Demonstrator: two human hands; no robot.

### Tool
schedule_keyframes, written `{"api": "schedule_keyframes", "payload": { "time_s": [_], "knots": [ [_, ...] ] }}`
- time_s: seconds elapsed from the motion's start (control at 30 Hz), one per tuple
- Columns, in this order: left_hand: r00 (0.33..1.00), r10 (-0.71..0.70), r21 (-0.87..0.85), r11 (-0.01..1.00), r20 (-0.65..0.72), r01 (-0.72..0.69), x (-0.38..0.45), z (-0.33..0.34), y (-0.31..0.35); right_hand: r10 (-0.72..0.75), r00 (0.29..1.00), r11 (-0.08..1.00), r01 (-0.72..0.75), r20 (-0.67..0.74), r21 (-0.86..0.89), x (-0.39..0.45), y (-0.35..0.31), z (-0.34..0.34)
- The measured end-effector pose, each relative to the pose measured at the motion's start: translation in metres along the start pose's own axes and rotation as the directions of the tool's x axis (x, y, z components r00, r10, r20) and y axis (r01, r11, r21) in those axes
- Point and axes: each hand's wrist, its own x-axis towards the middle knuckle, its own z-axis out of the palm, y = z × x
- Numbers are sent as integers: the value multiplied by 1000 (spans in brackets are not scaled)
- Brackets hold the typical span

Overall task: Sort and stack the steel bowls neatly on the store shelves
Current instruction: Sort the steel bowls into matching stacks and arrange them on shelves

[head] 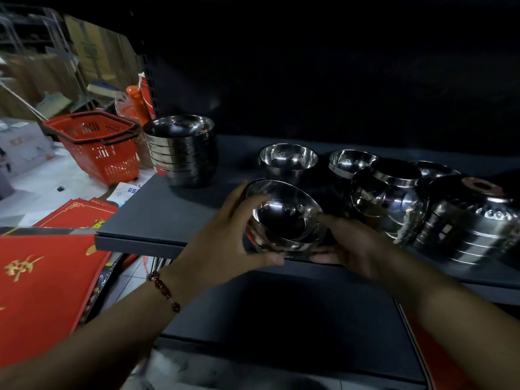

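Held item: one small nested set of steel bowls [284, 218], tilted with the open side toward the camera, at the front edge of the dark grey shelf [157, 215]. Left hand [225, 240]: fingers curled over the near left rim, thumb stretched along the underside; it grips the set. Right hand [351, 246]: fingers cup the right side and base from beneath, forefinger laid along the rim; whether the remaining fingers press together is not visible. Sorted stock: one tall, even stack of bowls [183, 150] stands upright at the left rear of the shelf, well apart from the hands. Unsorted stock: two single upright bowls, a wider one [288, 159] and a smaller one [351, 161], sit behind the held set; to the right a crowded group of overturned bowls [394, 198] and a leaning pile on its side [472, 226] touch one another in no clear order. Progress, as judged: roughly an early-to-middle stage, with one stack finished, one set in hand, and the whole right-hand group yet to be sorted by size and stacked. Other items: red shopping baskets [95, 144] on the floor to the left, and red printed sheets with gold characters [42, 282] lying below the shelf edge. The lower shelf beneath is dim.
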Motion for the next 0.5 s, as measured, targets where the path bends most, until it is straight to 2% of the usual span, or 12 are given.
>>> {"api": "schedule_keyframes", "payload": {
  "time_s": [0.1, 0.17, 0.23, 0.3, 0.37, 0.4, 0.5],
  "knots": [
    [994, -71, -117, 991, -84, 61, 2, 3, -1, -73, 997, 996, 72, -16, -59, -8, -6, 8],
    [980, -161, -238, 963, -117, 129, 4, 6, -4, -245, 969, 950, 232, -35, -208, -14, -9, 10],
    [959, -242, -354, 918, -144, 179, 7, 8, -7, -450, 893, 829, 410, -17, -380, -20, -10, 11],
    [938, -300, -420, 884, -176, 204, 12, 11, -11, -605, 787, 634, 569, 122, -524, -20, -5, 14],
    [919, -343, -452, 863, -193, 227, 16, 13, -17, -661, 711, 410, 611, 242, -677, -16, 3, 18],
    [916, -354, -466, 853, -189, 234, 18, 14, -18, -677, 693, 361, 607, 249, -708, -14, 5, 20],
    [916, -363, -494, 836, -173, 238, 22, 17, -17, -728, 663, 419, 634, 176, -650, -8, 9, 26]
  ]
}}
